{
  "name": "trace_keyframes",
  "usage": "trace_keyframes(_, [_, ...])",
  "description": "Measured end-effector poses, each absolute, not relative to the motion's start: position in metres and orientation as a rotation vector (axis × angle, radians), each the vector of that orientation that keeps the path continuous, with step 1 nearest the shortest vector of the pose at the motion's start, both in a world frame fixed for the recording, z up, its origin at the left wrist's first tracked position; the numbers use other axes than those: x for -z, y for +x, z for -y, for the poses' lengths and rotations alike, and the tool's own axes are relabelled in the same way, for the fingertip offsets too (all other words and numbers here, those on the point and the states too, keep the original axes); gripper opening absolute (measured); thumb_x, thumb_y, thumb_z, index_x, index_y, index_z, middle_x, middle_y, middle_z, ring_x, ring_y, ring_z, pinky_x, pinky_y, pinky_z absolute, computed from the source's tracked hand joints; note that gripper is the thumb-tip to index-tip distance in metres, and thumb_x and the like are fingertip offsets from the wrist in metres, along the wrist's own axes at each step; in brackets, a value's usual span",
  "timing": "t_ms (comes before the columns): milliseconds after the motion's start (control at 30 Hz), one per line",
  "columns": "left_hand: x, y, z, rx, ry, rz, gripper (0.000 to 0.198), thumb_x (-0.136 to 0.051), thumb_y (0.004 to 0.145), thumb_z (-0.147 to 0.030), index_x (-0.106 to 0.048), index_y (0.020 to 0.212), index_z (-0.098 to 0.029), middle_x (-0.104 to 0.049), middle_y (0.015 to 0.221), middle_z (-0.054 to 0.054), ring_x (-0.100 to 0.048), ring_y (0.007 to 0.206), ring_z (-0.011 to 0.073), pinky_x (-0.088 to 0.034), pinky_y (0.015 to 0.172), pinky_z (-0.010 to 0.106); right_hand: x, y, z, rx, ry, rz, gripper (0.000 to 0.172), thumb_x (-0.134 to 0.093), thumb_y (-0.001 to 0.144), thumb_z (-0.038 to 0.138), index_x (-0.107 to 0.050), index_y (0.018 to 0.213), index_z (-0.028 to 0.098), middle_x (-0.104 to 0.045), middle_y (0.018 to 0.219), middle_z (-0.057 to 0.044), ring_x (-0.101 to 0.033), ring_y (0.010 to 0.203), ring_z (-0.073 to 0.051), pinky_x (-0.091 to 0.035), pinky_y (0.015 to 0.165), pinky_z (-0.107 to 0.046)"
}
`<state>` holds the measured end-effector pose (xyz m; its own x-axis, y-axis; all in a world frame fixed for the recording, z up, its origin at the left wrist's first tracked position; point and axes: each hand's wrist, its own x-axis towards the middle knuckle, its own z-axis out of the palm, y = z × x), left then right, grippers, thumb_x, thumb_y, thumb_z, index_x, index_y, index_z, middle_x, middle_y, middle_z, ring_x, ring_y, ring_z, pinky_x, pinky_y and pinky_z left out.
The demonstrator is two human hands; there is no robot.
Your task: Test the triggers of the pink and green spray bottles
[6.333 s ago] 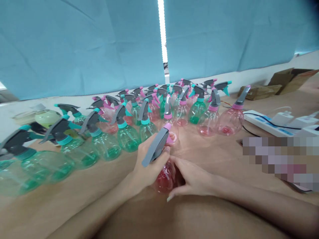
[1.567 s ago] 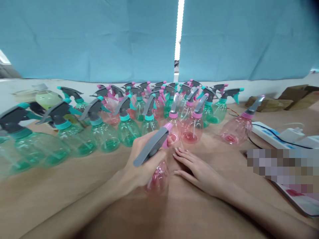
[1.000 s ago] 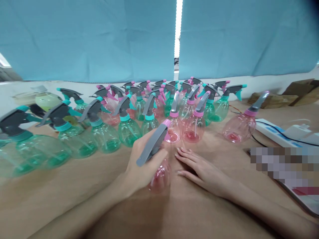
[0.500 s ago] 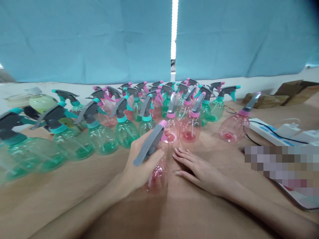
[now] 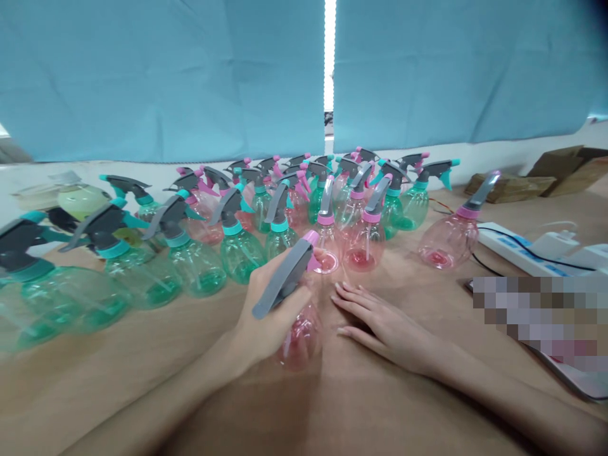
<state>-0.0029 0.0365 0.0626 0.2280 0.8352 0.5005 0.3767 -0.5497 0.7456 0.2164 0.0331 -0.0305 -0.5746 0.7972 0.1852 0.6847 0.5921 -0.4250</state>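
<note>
My left hand [image 5: 270, 316] is wrapped round the neck of a pink spray bottle [image 5: 300, 339] with a grey trigger head and pink nozzle. The bottle stands on the wooden table, its collar hidden by my fingers. To its right, my right hand [image 5: 380, 320] rests on the tabletop, fingers stretched out and holding nothing. Just beyond both hands stand two pink spray bottles [image 5: 363, 247]. Green spray bottles [image 5: 197, 266] with turquoise collars line up to the left, and another pink bottle [image 5: 449, 244] stands apart on the right.
Several more pink and green spray bottles crowd the back. At the right lie a white power strip [image 5: 510, 244] with cables, a flat device [image 5: 570, 373] partly pixelated, and brown cardboard [image 5: 513, 187]. A rounded container of yellowish liquid [image 5: 82, 199] stands back left. Blue cloth [image 5: 166, 82] hangs behind.
The view has shifted very slightly. My left hand keeps its hold on the pink spray bottle, and my right hand stays flat on the table.
</note>
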Motion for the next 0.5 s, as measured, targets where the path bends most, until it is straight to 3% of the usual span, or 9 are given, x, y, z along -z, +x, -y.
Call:
trace_keyframes(233, [-0.0612,-0.0053,-0.0353,-1.249,1.98,-1.185,0.005,-0.053,0.073,-0.021,-0.057,0.072,-0.023,-0.057,0.067,-0.002,-0.051,0.058,0.0155,-0.039,0.053,0.029,0.0298,0.2176,-0.0326,-0.433,-1.207,2.487,0.062,-0.041,0.097,0.053,-0.042,0.145,0.014,-0.035,0.153,-0.012,-0.029,0.144,-0.028,-0.026,0.117,-0.051])
trace_keyframes(500, [-0.0683,-0.0062,-0.0363,-1.185,1.983,-1.126,0.006,-0.054,0.072,-0.021,-0.052,0.066,-0.022,-0.056,0.061,-0.003,-0.045,0.051,0.013,-0.031,0.048,0.027,0.0301,0.2179,-0.0328,-0.437,-1.196,2.457,0.06,-0.044,0.096,0.053,-0.044,0.145,0.019,-0.038,0.152,-0.011,-0.031,0.143,-0.028,-0.028,0.116,-0.052])
